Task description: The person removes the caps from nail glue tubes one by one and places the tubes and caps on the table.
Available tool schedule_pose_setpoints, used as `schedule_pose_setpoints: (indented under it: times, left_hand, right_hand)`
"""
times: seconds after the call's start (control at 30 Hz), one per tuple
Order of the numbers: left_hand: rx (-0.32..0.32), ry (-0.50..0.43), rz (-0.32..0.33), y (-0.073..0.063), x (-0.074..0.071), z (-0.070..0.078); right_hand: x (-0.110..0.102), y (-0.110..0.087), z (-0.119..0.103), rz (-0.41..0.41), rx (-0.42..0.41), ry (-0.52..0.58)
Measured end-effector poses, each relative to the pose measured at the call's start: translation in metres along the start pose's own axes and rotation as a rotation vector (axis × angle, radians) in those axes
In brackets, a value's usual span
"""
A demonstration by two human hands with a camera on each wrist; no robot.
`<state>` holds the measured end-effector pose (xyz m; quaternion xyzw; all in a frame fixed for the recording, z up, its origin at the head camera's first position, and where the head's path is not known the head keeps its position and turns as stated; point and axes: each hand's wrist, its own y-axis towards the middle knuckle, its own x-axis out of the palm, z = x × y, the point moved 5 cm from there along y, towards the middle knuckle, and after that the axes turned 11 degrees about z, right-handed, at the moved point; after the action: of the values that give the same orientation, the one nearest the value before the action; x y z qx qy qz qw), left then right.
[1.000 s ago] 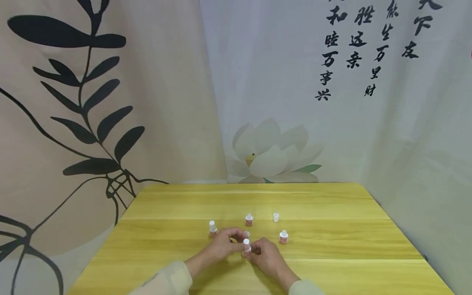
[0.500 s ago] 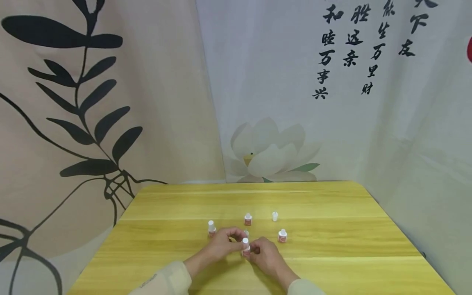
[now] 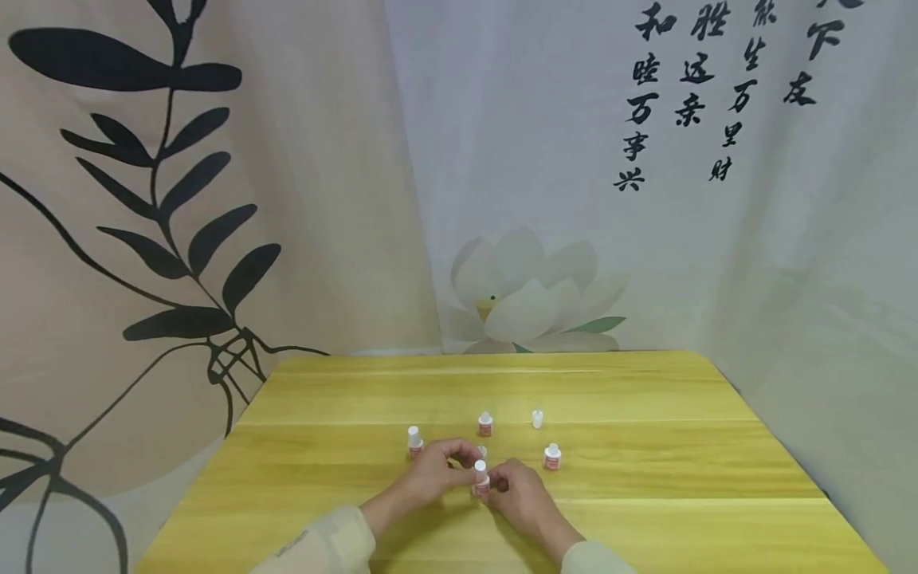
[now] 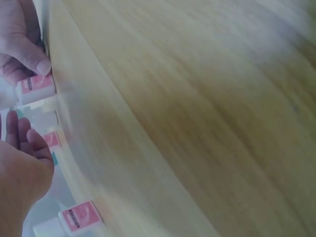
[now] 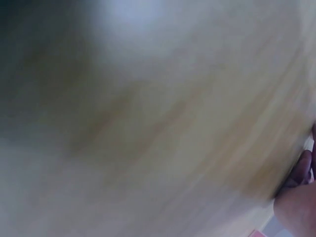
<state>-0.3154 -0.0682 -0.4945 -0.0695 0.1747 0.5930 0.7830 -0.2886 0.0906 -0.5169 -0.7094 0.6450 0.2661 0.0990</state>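
Note:
A small white bottle with a pink-red label [image 3: 481,485] stands upright between the two hands, a tall white cap [image 3: 480,467] on its top. The right hand [image 3: 522,496] pinches the bottle's body from the right; its thumb lies against the label side in the left wrist view. From the left, the left hand [image 3: 435,473] has thumb and forefinger at the cap, with its other fingers curled in the left wrist view [image 4: 24,168]. Just behind the hands, a loose white cap [image 3: 482,451] is partly hidden. Only the edge of the right hand [image 5: 296,197] shows in the right wrist view.
A capped bottle [image 3: 414,443] stands left of the hands. Two bottles with bare nozzles stand on the wooden table [image 3: 645,526]: one at the back [image 3: 485,425], another to the right [image 3: 551,458]. A loose white cap [image 3: 537,419] lies back right. Printed curtains [image 3: 344,199] hang behind.
Both hands keep their places at the bottle and its cap. The head view shifts slightly; the other bottles and caps stay put.

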Motion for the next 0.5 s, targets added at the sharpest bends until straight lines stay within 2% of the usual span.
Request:
schedule_pose_setpoints:
  times: [0.17,0.5]
  left_hand:
    - [0.018,0.013,-0.005,0.002,-0.0006,0.0032]
    - [0.013,0.02,0.006,0.0011,0.0006,0.0034]
  right_hand:
    - [-0.0027,0.0016,-0.002,0.01,-0.01,-0.011]
    - [-0.0037,-0.0015,-0.0028,0.026,-0.001,-0.039]
